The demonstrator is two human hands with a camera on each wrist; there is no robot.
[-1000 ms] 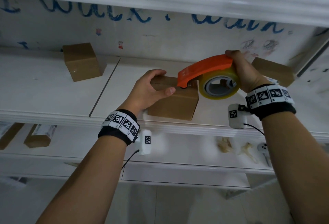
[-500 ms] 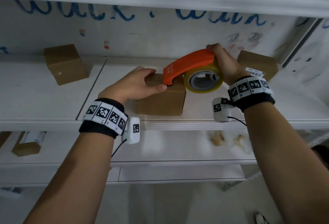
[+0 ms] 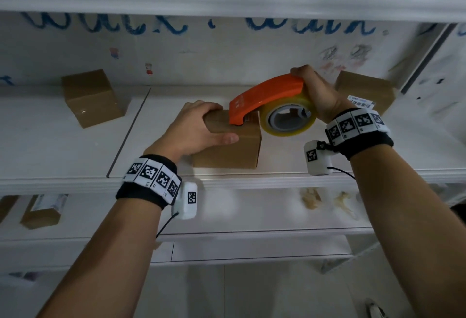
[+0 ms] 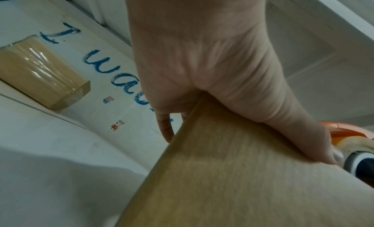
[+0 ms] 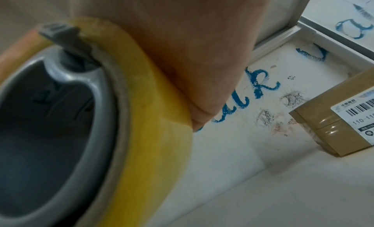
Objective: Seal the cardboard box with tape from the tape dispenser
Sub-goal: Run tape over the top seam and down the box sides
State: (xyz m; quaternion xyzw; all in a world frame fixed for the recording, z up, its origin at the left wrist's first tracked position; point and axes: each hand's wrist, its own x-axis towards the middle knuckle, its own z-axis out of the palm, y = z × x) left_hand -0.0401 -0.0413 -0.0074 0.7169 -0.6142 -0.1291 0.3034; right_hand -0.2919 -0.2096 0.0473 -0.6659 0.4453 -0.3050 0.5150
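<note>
A small brown cardboard box [image 3: 234, 151] stands on the white shelf [image 3: 75, 146], near its front edge. My left hand [image 3: 199, 128] grips the box's left top corner, thumb along the front face, fingers over the far edge; the left wrist view shows the box [image 4: 242, 182] under the thumb. My right hand [image 3: 315, 90] holds the orange tape dispenser [image 3: 267, 95] by its rear, over the yellowish tape roll [image 3: 290, 118]. The dispenser's nose rests on the box top. The roll [image 5: 141, 118] fills the right wrist view.
A taped brown box [image 3: 92, 98] sits at the shelf's back left, and a labelled box [image 3: 365, 93] at the back right behind my right hand. The back wall [image 3: 227, 47] carries blue scribbles. A lower shelf [image 3: 252, 216] holds a box [image 3: 41, 213] and small scraps.
The dispenser's nose has stayed on the box top while the view shifted slightly. Both hands keep their grips; nothing was let go.
</note>
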